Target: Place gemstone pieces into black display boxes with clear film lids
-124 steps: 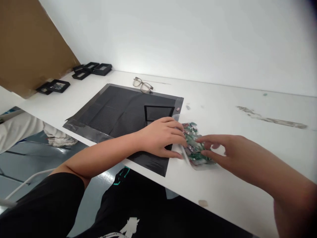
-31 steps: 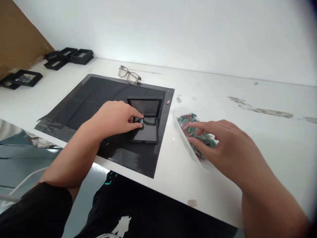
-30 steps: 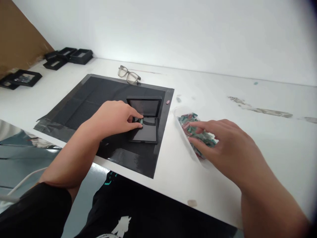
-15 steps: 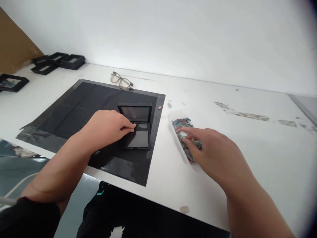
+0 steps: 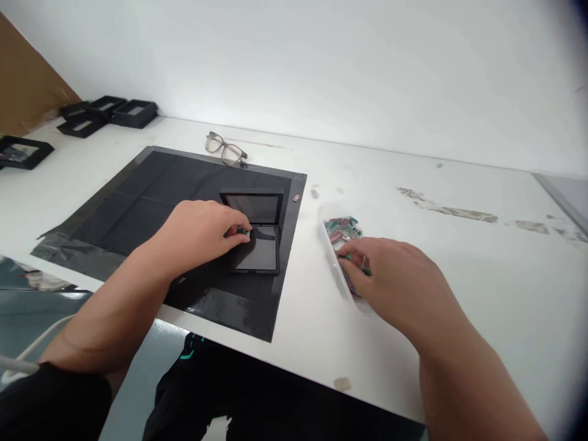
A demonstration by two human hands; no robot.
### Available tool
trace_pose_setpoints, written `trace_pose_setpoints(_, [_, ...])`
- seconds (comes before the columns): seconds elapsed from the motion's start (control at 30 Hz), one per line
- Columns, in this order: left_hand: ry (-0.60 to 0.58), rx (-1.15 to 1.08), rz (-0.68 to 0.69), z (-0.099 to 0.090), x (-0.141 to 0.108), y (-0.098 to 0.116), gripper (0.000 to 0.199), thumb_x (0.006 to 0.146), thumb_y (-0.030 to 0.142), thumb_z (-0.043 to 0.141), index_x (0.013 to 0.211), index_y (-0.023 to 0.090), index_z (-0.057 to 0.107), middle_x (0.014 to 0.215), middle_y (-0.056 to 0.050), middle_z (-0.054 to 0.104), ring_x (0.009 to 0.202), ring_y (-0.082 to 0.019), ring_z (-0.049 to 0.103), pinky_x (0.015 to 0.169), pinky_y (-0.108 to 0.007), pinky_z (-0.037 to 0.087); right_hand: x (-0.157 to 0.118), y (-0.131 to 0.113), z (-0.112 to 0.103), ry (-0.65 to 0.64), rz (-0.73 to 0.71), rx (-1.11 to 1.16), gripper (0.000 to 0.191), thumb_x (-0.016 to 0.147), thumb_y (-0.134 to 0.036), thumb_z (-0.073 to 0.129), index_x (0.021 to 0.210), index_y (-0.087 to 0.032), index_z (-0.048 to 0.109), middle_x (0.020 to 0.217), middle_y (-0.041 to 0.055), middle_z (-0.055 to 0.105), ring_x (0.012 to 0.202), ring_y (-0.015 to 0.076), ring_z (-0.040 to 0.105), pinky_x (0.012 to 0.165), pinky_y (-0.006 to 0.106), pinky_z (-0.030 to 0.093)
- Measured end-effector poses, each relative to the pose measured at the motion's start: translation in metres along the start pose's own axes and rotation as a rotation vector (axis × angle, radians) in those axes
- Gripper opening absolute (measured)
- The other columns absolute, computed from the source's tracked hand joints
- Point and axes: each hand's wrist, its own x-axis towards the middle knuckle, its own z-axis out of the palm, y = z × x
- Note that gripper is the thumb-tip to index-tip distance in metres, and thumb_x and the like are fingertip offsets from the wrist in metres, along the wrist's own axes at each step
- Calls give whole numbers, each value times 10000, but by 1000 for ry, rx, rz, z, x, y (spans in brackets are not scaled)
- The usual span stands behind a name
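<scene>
Closest to the camera, a person in dark clothes [image 5: 220,392] is sitting at a white worktop [image 5: 303,306], a pale patch [image 5: 342,384] marking its front edge. Both bare hands are working above the surface. The right hand [image 5: 395,275] is reaching into a clear plastic tub [image 5: 331,264], its thumb and forefinger bending close together over a pile of green and pink chips [image 5: 342,225]. A bit of green is showing between those two fingers, but the view is leaving unclear whether they are gripping it.

The left hand [image 5: 197,229] is pinching a small green chip [image 5: 248,233] between thumb and fingertips, holding it over the left side of a black case [image 5: 257,251]. The case is lying open on a black mat [image 5: 220,306], to the left of the tub, its lid [image 5: 255,208] standing raised at the far side. A pink chip [image 5: 296,198] is resting near the mat's right edge.

Farther back, a pair of glasses [image 5: 225,150] is lying at the mat's far edge. Several black frames [image 5: 135,112] are clustering at far left, and a white wall [image 5: 321,67] is rising behind the worktop.
</scene>
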Motion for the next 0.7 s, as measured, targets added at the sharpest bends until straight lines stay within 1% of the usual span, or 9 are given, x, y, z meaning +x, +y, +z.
trace_pose_setpoints(0.13, [1, -11, -7, -2, 1, 2, 331, 886, 560, 575, 1140, 403, 717, 827, 77, 757, 718, -182, 675, 572, -258, 340, -2, 7, 3, 118, -40, 49, 152, 868, -280, 587, 887, -254, 735, 795, 11, 714, 702, 219, 631, 559, 321, 398])
trace_pose_setpoints(0.2, [36, -22, 5, -3, 0, 4, 362, 879, 597, 581, 1138, 390, 726, 788, 67, 741, 686, -166, 661, 551, -254, 325, -4, 10, 3, 163, -43, 79, 154, 875, -303, 597, 914, -264, 741, 788, 9, 703, 699, 214, 626, 551, 309, 389])
trace_pose_setpoints(0.27, [163, -61, 56, -3, -2, 6, 360, 891, 608, 576, 1109, 377, 746, 771, 55, 731, 708, -153, 667, 558, -249, 336, -5, 12, 1, 197, -45, 108, 162, 885, -310, 600, 933, -272, 750, 772, 8, 692, 686, 205, 619, 547, 302, 382])
trace_pose_setpoints(0.37, [449, -176, 185, -3, -7, 10, 337, 926, 589, 556, 996, 349, 783, 688, 40, 705, 689, -127, 662, 558, -244, 359, -6, 13, -4, 251, -58, 154, 155, 905, -323, 608, 945, -266, 746, 776, 9, 685, 659, 187, 607, 547, 301, 388])
trace_pose_setpoints(0.4, [523, -215, 234, -2, -9, 12, 331, 931, 577, 560, 950, 338, 789, 646, 37, 688, 660, -120, 652, 545, -245, 360, -7, 13, -5, 282, -68, 171, 150, 914, -331, 611, 950, -265, 741, 788, 9, 687, 665, 186, 608, 552, 303, 398])
trace_pose_setpoints(0.47, [628, -273, 336, 0, -11, 15, 302, 932, 534, 586, 875, 318, 788, 588, 36, 660, 614, -114, 635, 528, -249, 369, -8, 14, -8, 366, -114, 213, 137, 933, -337, 613, 962, -268, 727, 813, 13, 689, 704, 193, 619, 571, 310, 425])
trace_pose_setpoints(0.53, [691, -307, 430, 2, -12, 18, 260, 926, 487, 617, 847, 300, 780, 585, 36, 662, 600, -111, 632, 541, -248, 405, -9, 13, -10, 464, -194, 272, 113, 938, -324, 623, 963, -267, 717, 845, 24, 699, 761, 205, 634, 583, 316, 456])
trace_pose_setpoints(0.6, [718, -322, 507, 5, -11, 22, 223, 920, 451, 639, 841, 292, 775, 605, 38, 678, 591, -105, 628, 563, -242, 443, -10, 11, -11, 529, -258, 326, 94, 938, -303, 627, 959, -266, 710, 889, 41, 712, 804, 217, 646, 582, 325, 479])
trace_pose_setpoints(0.7, [713, -334, 581, 7, -10, 26, 214, 918, 432, 647, 819, 289, 771, 613, 41, 689, 567, -98, 615, 554, -234, 451, -11, 8, -11, 548, -256, 360, 81, 939, -299, 625, 956, -272, 699, 934, 54, 721, 811, 228, 654, 596, 350, 511])
